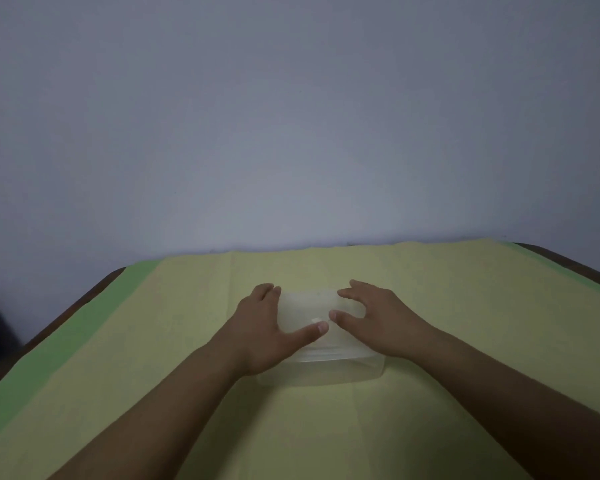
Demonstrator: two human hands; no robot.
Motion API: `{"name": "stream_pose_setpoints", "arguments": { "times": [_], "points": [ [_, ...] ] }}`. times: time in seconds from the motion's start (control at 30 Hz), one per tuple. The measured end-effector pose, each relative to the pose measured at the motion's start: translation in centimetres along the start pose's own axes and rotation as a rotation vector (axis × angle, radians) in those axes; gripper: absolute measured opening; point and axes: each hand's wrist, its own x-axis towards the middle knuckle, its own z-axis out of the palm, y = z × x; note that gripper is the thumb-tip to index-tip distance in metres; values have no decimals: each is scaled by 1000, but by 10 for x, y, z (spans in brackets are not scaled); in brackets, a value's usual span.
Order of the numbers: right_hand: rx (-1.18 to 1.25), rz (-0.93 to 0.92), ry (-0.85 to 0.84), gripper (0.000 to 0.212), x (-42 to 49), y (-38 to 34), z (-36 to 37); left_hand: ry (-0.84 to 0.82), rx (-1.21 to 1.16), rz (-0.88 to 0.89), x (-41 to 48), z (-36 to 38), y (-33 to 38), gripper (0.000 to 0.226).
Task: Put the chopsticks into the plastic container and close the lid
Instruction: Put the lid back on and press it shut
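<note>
A clear plastic container point(340, 370) stands in the middle of the table, its translucent lid point(309, 304) lying flat on top. My left hand point(267, 327) rests on the lid's left side, fingers spread over the far left corner and thumb pressed on the lid near its centre. My right hand point(374, 317) lies on the lid's right side, fingers curled and spread, thumb close to the left thumb. The picture is dim and soft, and I can make out no chopsticks, inside the container or elsewhere.
The table carries a yellow cloth point(326, 427) with a green strip point(84, 327) along its left side. A dark table edge point(575, 263) shows at the far right and left. A plain pale wall point(291, 133) rises just behind the table.
</note>
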Motion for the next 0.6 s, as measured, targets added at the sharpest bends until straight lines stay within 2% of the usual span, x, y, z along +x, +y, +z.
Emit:
{"name": "stream_pose_setpoints", "arguments": {
  "times": [0.37, 0.6],
  "points": [
    [-27, 14, -20, 64, -2, -3, 1, 58, -13, 44, -4, 6, 0, 121],
    [-31, 30, -47, 66, -4, -7, -2, 0, -26, 16, -5, 7, -1, 121]
  ]
}}
